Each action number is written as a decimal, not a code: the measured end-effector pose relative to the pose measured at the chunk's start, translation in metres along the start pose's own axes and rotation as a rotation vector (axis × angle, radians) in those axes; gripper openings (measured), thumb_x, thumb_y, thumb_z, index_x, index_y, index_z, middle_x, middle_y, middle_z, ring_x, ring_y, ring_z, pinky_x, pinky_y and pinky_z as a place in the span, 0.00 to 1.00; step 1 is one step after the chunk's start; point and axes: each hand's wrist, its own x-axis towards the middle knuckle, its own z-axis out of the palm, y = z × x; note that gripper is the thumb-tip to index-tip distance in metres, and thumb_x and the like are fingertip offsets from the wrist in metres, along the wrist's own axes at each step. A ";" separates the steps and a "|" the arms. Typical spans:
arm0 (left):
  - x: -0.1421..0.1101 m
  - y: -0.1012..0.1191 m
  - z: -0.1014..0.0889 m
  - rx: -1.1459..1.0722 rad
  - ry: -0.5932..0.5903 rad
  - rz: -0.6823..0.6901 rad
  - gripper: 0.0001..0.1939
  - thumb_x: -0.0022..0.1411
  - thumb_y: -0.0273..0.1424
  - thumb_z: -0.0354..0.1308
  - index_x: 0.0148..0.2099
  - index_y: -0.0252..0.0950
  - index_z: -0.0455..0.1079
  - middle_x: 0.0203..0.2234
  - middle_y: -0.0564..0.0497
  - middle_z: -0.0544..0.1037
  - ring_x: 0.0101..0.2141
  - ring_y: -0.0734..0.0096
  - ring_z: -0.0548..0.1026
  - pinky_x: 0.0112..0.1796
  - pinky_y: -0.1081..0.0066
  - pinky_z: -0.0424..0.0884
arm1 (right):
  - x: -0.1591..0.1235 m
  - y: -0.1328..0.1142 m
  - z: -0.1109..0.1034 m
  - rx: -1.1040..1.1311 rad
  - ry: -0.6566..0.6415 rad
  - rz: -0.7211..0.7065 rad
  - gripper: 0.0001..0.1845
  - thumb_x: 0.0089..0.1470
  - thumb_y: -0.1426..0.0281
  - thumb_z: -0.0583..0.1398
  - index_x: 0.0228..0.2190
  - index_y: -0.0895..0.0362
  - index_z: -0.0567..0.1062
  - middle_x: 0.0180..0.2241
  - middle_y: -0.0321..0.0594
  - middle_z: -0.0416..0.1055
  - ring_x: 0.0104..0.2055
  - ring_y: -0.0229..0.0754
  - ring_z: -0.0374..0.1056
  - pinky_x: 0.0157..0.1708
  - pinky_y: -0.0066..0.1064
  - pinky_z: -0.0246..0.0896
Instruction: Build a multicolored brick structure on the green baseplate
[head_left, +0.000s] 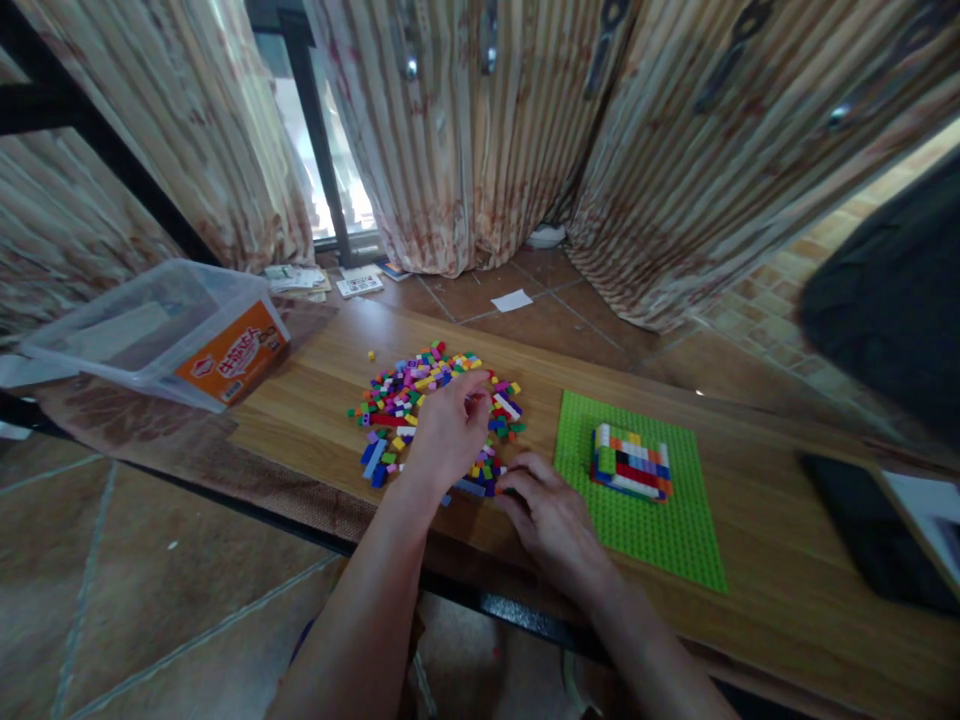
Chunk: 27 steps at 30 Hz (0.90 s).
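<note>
Over the pile of small coloured building bricks (420, 380) is my left hand (450, 425), its fingers curled together; whatever they hold is hidden. My right hand (551, 510) rests at the pile's near right edge, thumb and forefinger closed together. A small orange brick (501, 489) shows at those fingertips. Right of that hand lies a green studded baseplate (637, 545). On it stands a low block built of bricks (631, 464), with white, red, blue, orange and green pieces showing.
A clear plastic box (150, 360) with an orange label stands at the table's left end. A dark tablet-like slab (874, 530) lies at the right. One yellow brick (371, 356) sits apart from the pile. Striped curtains (465, 150) hang behind the wooden table (300, 410).
</note>
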 end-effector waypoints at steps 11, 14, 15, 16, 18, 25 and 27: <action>-0.010 0.027 0.014 -0.198 -0.507 -0.066 0.18 0.62 0.41 0.55 0.25 0.34 0.69 0.19 0.57 0.66 0.23 0.76 0.62 0.25 0.74 0.56 | 0.001 0.003 -0.027 0.107 0.339 0.146 0.05 0.61 0.73 0.57 0.36 0.54 0.73 0.34 0.38 0.72 0.35 0.40 0.69 0.37 0.30 0.64; -0.013 0.029 0.024 -0.211 -0.519 -0.115 0.18 0.62 0.40 0.53 0.26 0.34 0.68 0.19 0.57 0.65 0.23 0.75 0.62 0.25 0.74 0.56 | -0.001 0.004 -0.027 0.128 0.350 0.162 0.05 0.61 0.72 0.56 0.37 0.55 0.73 0.34 0.38 0.73 0.35 0.40 0.70 0.37 0.30 0.64; -0.014 0.028 0.027 -0.213 -0.518 -0.130 0.18 0.62 0.41 0.53 0.26 0.34 0.68 0.19 0.57 0.65 0.23 0.75 0.62 0.25 0.74 0.56 | -0.001 0.004 -0.028 0.136 0.357 0.166 0.05 0.61 0.72 0.56 0.37 0.55 0.73 0.34 0.39 0.73 0.36 0.40 0.70 0.37 0.30 0.64; -0.015 0.026 0.030 -0.214 -0.521 -0.141 0.19 0.62 0.42 0.53 0.26 0.34 0.68 0.19 0.57 0.65 0.23 0.75 0.62 0.25 0.74 0.55 | -0.002 0.004 -0.028 0.144 0.363 0.173 0.05 0.61 0.72 0.56 0.37 0.55 0.74 0.34 0.39 0.73 0.36 0.40 0.70 0.37 0.30 0.64; -0.016 0.023 0.033 -0.222 -0.540 -0.151 0.21 0.63 0.45 0.52 0.25 0.35 0.67 0.18 0.56 0.65 0.23 0.74 0.62 0.25 0.73 0.55 | -0.002 0.004 -0.030 0.165 0.368 0.192 0.06 0.61 0.71 0.56 0.36 0.54 0.74 0.33 0.39 0.73 0.35 0.40 0.70 0.37 0.31 0.64; -0.018 0.024 0.036 -0.363 -0.586 -0.238 0.24 0.61 0.49 0.52 0.24 0.35 0.67 0.17 0.55 0.66 0.21 0.75 0.62 0.24 0.74 0.56 | -0.002 0.005 -0.035 0.352 0.362 0.256 0.07 0.61 0.67 0.56 0.36 0.54 0.75 0.35 0.40 0.75 0.36 0.41 0.70 0.40 0.35 0.66; -0.018 0.029 0.034 -0.458 -0.595 -0.312 0.23 0.59 0.49 0.55 0.24 0.35 0.67 0.17 0.56 0.65 0.20 0.77 0.60 0.22 0.74 0.54 | -0.001 0.005 -0.035 0.447 0.359 0.264 0.08 0.60 0.66 0.57 0.35 0.54 0.75 0.33 0.39 0.75 0.35 0.41 0.70 0.40 0.35 0.66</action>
